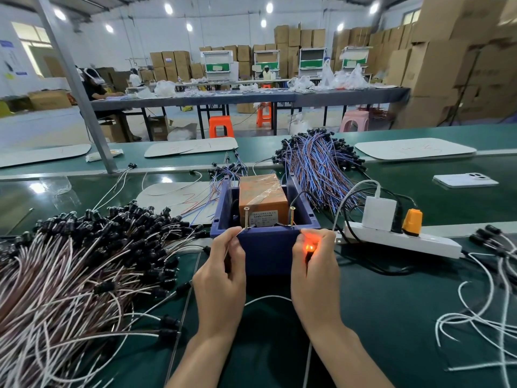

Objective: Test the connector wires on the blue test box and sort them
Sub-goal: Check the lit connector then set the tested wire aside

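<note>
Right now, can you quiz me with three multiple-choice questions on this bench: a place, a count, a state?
1. Where is the white phone? A) on an orange stool B) on the green table, far right C) on a wire pile
2. How many screws stand on the blue test box's front rim? A) one B) two C) four
3. The lamp in the right hand is A) dark B) glowing orange C) glowing green

Answers: 1B, it lies beyond the power strip. 2B, a pair stands upright there. 3B, it shines orange.
</note>
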